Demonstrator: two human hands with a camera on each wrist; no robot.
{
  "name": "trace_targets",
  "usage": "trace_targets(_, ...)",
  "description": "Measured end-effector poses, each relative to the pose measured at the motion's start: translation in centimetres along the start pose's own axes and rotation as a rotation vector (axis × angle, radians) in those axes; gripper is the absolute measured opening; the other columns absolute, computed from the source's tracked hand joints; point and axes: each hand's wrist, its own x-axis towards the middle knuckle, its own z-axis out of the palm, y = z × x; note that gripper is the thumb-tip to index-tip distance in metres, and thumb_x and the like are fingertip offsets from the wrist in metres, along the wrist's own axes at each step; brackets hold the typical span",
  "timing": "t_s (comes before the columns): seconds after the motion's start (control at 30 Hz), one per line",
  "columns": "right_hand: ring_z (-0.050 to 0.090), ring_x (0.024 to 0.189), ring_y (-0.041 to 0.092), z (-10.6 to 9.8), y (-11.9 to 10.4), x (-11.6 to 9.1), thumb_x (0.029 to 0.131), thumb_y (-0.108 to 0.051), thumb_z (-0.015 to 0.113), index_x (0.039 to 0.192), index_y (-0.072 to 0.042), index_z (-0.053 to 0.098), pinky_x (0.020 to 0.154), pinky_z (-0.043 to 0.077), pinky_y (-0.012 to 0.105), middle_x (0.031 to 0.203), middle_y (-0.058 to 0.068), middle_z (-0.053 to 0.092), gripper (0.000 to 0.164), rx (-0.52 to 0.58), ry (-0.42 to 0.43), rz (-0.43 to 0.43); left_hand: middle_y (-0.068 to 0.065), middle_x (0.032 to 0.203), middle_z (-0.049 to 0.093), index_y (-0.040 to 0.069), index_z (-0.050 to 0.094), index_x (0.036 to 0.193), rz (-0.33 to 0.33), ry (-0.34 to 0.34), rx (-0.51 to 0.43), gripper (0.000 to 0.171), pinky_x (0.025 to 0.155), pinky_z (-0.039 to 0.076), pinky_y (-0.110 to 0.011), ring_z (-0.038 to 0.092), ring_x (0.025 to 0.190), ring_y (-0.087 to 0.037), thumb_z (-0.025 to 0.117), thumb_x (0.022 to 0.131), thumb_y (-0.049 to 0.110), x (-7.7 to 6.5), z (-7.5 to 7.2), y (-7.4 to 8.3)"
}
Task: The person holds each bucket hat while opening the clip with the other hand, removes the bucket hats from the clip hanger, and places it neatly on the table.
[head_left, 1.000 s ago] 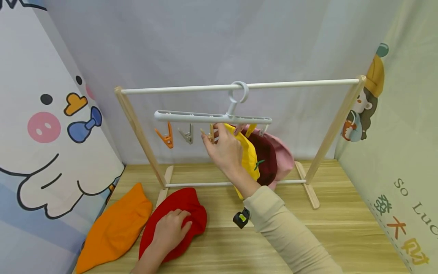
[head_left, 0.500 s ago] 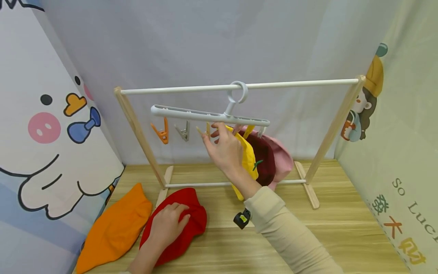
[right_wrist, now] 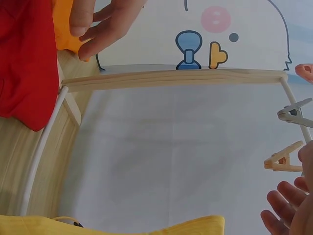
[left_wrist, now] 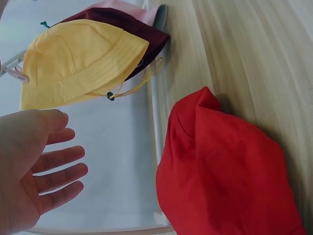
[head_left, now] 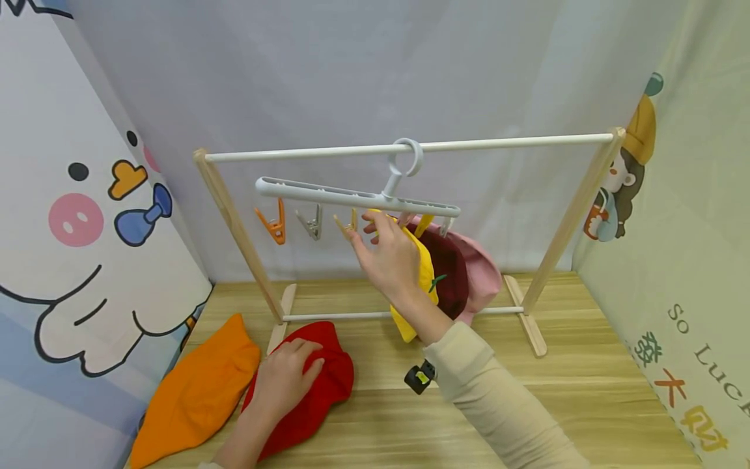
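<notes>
My right hand is raised under the grey hanger, fingers loosely bent. In the right wrist view, a tan clothespin hangs just beyond its fingertips, with nothing held. Beside that hand, a yellow bucket hat hangs from a pink clothespin. Behind it hang a maroon hat and a pink hat. My left hand hovers over a red hat on the table, fingers relaxed; the left wrist view shows it apart from the fabric.
An orange hat lies on the table at the left. Orange and grey clothespins dangle from the hanger's left half. The hanger hooks over the white rod of a wooden rack.
The hanger's left end has swung up and slightly left, carrying its clothespins along. My right fingers have come away from the tan clothespin. My left hand has shifted slightly left.
</notes>
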Motion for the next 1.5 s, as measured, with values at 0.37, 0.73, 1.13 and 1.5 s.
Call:
trace_targets(0.37, 0.064, 0.081, 0.016, -1.3, 0.8, -0.4, 0.082, -0.030, 0.067, 0.108, -0.011, 0.063, 0.062, 0.051, 0.029, 0.095, 0.002, 0.066, 0.032, 0.005, 0.012, -0.072, -0.001, 0.089, 0.065, 0.014, 0.069, 0.093, 0.004, 0.042, -0.016, 0.022, 0.063, 0.053, -0.035, 0.064, 0.080, -0.021, 0.077, 0.072, 0.017, 0.8, -0.9, 0.0)
trace_targets(0.73, 0.060, 0.086, 0.019, -2.3, 1.9, -0.9, 0.082, -0.025, 0.067, 0.111, -0.009, 0.063, 0.070, 0.050, 0.030, 0.098, 0.005, 0.063, 0.033, 0.034, -0.012, -0.126, -0.002, 0.088, 0.065, 0.014, 0.069, 0.094, 0.007, 0.088, -0.030, 0.023, 0.060, 0.052, -0.034, 0.063, 0.078, -0.022, 0.077, 0.072, 0.016, 1.6, -1.9, 0.3)
trace_targets(1.13, 0.055, 0.098, 0.024, -2.9, 3.1, -2.2, 0.081, -0.021, 0.068, 0.117, -0.011, 0.060, 0.085, 0.045, 0.034, 0.110, 0.008, 0.059, 0.038, 0.089, -0.023, -0.166, -0.001, 0.091, 0.066, 0.015, 0.069, 0.095, -0.010, 0.126, -0.054, 0.023, 0.061, 0.053, -0.035, 0.064, 0.082, -0.022, 0.075, 0.073, 0.014, 2.3, -2.3, 0.7)
trace_targets(1.5, 0.051, 0.100, 0.025, -3.5, 4.7, -3.5, 0.079, -0.020, 0.070, 0.122, -0.009, 0.056, 0.088, 0.042, 0.036, 0.117, 0.009, 0.056, 0.046, 0.078, -0.046, -0.128, 0.002, 0.090, 0.065, 0.017, 0.069, 0.095, -0.023, 0.161, -0.064, 0.021, 0.061, 0.052, -0.036, 0.064, 0.082, -0.021, 0.074, 0.074, 0.016, 2.7, -2.4, 1.1)
